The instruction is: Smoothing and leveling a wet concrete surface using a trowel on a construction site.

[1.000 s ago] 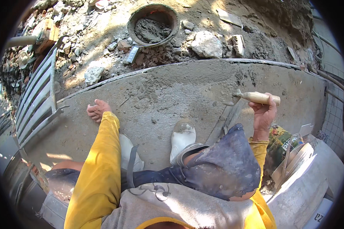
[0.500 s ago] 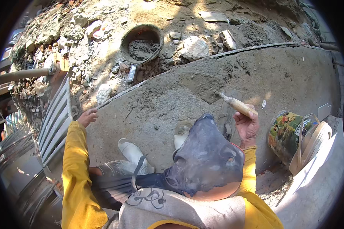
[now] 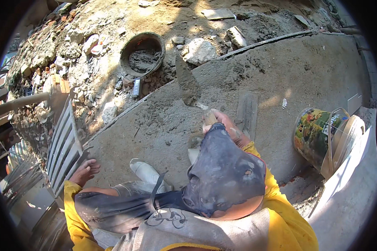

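Note:
My right hand (image 3: 228,127) is closed round the wooden handle of a pointed trowel (image 3: 186,81), partly hidden behind my dark, stained knee. The trowel's mortar-smeared blade points away over the far edge of the grey cement surface (image 3: 151,125). To the right of that hand a flat rectangular float (image 3: 247,111) lies on the cement. My left hand (image 3: 86,172) is held out low at the left with loosely spread fingers and nothing visible in it, beside a white slatted plastic panel (image 3: 65,144). My white boot (image 3: 146,170) rests on the cement.
A round bucket with wet mortar (image 3: 143,58) stands in the rubble past the cement's edge, near a white rock (image 3: 200,52). At the right, a colourful printed bucket (image 3: 318,134) lies tipped. Broken bricks and stones (image 3: 63,46) cover the far left.
My right hand has swung the trowel leftward, from over the cement to its far edge near the mortar bucket. My left hand has dropped nearer to me. The float now shows fully.

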Demonstrator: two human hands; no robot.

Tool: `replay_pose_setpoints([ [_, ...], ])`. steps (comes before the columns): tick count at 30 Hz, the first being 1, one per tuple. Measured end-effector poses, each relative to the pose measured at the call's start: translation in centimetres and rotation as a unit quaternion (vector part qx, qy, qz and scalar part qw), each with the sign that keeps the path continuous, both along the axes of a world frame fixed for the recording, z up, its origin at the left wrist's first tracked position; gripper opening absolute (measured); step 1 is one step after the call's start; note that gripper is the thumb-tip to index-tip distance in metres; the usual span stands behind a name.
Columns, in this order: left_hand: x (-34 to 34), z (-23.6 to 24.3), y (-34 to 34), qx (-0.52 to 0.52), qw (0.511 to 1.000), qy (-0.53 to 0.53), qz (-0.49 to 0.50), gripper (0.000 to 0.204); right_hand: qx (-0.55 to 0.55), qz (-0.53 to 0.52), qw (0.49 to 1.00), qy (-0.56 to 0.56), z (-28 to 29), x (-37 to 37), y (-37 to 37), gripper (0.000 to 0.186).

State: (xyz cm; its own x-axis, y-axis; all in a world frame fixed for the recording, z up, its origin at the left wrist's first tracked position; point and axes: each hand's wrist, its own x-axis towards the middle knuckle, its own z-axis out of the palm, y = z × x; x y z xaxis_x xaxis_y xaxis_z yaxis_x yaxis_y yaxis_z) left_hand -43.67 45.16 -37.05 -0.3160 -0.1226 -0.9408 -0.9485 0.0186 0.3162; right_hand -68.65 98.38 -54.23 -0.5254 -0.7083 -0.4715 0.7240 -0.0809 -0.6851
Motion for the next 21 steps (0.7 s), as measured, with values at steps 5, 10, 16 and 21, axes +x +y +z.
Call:
replay_pose_setpoints([
  [5, 1.3, 0.7, 2.5, 0.111, 0.98, 0.092, 0.139, 0.077, 0.377, -0.012, 0.875, 0.304, -0.9, -2.0, -0.9, 0.041],
  [10, 2.4, 1.1, 4.6, 0.124, 0.957, 0.191, 0.181, 0.07, 0.514, -0.002, 0.798, 0.315, -4.0, -1.4, -1.6, 0.042],
  [16, -0.1, 0.6, 4.6, 0.076, 0.973, 0.168, 0.138, 0.071, 0.458, 0.151, 0.812, 0.329, -4.6, 0.9, -6.3, 0.043],
  [21, 2.1, -0.1, 4.1, 0.089, 0.973, 0.145, 0.157, 0.067, 0.51, 0.078, 0.781, 0.352, -5.2, -2.8, 0.0, 0.042],
])
